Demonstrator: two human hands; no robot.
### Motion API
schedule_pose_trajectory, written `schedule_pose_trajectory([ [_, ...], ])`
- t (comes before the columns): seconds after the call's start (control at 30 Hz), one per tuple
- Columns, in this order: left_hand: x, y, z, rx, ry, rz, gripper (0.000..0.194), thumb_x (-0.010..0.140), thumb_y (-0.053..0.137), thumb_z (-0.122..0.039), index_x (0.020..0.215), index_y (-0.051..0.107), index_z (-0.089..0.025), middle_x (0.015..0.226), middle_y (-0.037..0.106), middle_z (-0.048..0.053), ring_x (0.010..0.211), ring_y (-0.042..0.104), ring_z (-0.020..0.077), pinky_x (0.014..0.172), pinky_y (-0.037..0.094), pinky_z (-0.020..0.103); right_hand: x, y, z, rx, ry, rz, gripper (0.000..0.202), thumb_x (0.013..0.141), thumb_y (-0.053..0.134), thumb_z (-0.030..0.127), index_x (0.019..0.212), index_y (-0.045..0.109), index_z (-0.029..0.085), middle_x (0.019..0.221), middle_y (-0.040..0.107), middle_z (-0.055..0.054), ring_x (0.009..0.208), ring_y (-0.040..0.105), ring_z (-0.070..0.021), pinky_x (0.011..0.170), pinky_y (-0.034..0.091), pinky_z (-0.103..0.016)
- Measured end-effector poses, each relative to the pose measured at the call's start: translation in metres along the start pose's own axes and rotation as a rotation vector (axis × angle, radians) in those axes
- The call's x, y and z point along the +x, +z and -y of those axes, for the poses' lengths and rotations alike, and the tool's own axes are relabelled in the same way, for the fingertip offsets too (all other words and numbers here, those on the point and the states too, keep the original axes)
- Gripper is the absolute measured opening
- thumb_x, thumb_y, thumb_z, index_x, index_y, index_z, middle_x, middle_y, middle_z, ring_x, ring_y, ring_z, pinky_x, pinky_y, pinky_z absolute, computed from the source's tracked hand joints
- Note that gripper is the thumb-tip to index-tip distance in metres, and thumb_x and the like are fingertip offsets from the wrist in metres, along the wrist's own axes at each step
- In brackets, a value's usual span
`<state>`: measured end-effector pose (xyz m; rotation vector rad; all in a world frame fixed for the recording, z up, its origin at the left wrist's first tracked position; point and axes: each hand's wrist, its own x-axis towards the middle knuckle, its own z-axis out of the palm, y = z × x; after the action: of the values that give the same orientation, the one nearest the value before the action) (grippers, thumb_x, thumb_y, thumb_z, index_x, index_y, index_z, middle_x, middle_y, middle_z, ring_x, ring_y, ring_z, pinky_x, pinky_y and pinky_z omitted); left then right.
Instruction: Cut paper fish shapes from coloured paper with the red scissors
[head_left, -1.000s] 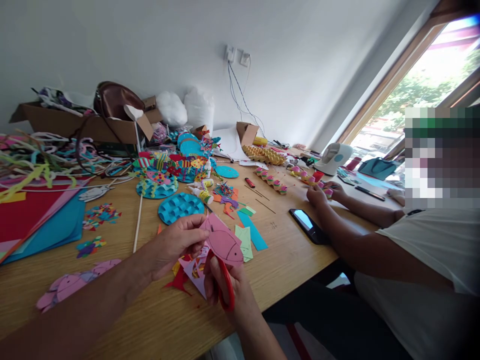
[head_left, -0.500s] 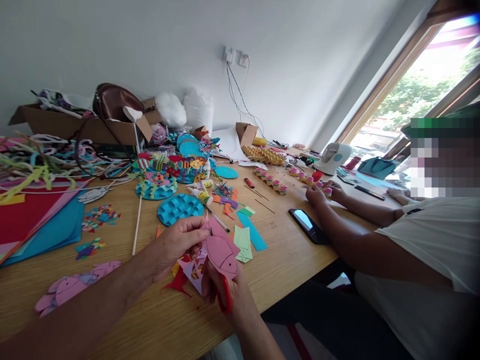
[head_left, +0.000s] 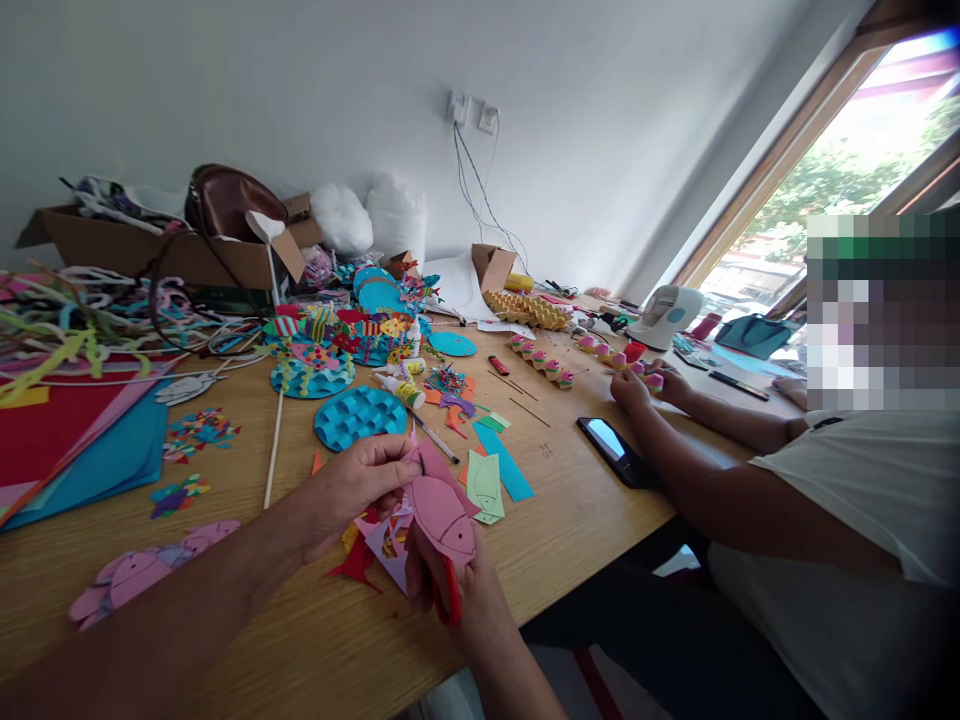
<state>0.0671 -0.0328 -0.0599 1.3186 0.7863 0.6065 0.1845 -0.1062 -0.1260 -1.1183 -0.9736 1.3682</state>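
Pinching pink paper (head_left: 441, 512) is the left hand (head_left: 366, 482), right hand (head_left: 472, 592) gripping red scissors (head_left: 451, 594); the cardboard box (head_left: 165, 250) holds perhaps fuzzy strands (head_left: 112, 207)

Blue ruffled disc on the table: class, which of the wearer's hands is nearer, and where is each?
Left. The left hand, pinching the pink paper, is just on the near side of the blue disc; the right hand, holding red-handled scissors, is farther off, closer to the wearer.
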Motion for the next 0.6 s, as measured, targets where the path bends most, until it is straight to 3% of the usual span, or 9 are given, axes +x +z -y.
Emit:
schedule_pose_trajectory([
  [0.13,0.0001,-0.0016,0.0015,0.019,0.009,0.028,0.027,0.072,0.062,-0.042,0.071,0.052,-0.016,0.057,0.046,-0.006,0.048,0.036,0.0056,0.045,0.025,0.019,0.0003,-0.0003,0.0010,0.015,0.005,0.022,0.041,0.069,0.062,0.058,0.063,0.052,0.019,0.033,0.038,0.008,0.030,0.033,-0.0069,0.032,0.025,-0.018],
  [0.37,-0.0015,0.0028,-0.0014,0.040,-0.015,0.038,0.030,0.069,0.062,-0.044,0.066,0.050,-0.017,0.056,0.043,-0.007,0.048,0.036,0.0055,0.044,0.027,0.017,-0.0016,-0.0053,-0.0016,0.013,-0.046,0.052,0.038,0.075,0.057,0.054,0.064,0.056,0.018,0.039,0.047,0.004,0.036,0.042,-0.0091,0.036,0.028,-0.019],
  [0.6,0.0016,0.0018,0.0015,0.028,0.002,0.025,0.030,0.067,0.063,-0.043,0.061,0.046,-0.018,0.052,0.042,-0.008,0.046,0.037,0.0059,0.043,0.028,0.017,0.0044,0.0000,-0.0053,0.112,0.045,-0.022,0.037,0.070,0.052,0.054,0.057,0.057,0.019,0.032,0.041,0.002,0.034,0.041,-0.0121,0.031,0.017,-0.020],
])
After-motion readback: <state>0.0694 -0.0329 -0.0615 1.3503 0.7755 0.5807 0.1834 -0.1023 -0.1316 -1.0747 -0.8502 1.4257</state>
